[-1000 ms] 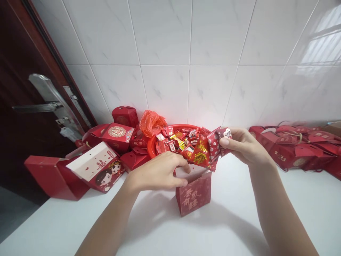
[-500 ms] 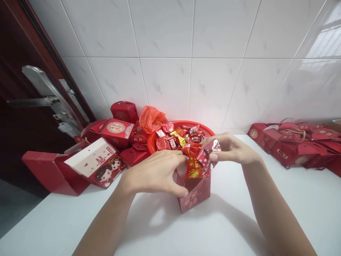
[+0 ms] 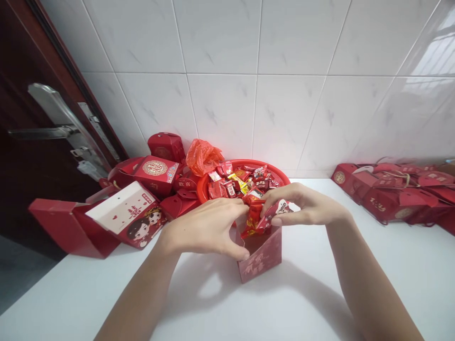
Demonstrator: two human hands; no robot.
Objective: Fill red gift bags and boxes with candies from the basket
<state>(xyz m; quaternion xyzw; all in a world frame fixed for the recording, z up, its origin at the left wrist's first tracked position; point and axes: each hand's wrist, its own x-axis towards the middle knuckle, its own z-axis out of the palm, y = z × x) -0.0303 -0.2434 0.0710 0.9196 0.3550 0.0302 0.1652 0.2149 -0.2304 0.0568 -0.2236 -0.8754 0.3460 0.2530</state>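
A small open red gift box (image 3: 261,259) stands on the white table in front of me. My left hand (image 3: 213,229) grips its left side, thumb on the near rim and fingers behind. Over the box's opening my right hand (image 3: 302,206) pinches a pink-and-white candy packet (image 3: 276,213). Against that packet is a shiny red wrapped candy with gold print (image 3: 252,220), its lower end inside the box; whether my fingers hold it too is hard to see. Just behind is a red plastic basket (image 3: 280,174) of mixed wrapped candies (image 3: 234,182).
Several red gift boxes (image 3: 152,175) are piled at the left, beside a crumpled red plastic bag (image 3: 203,157). An open box with a cartoon couple (image 3: 142,222) lies nearer. More flattened red boxes (image 3: 394,194) lie at the right. A tiled wall stands behind; a door handle (image 3: 46,132) is at far left.
My right hand has lowered the candy packet towards the box and slightly left. The gold-printed red candy has sunk deeper into the opening. My left hand stays on the box.
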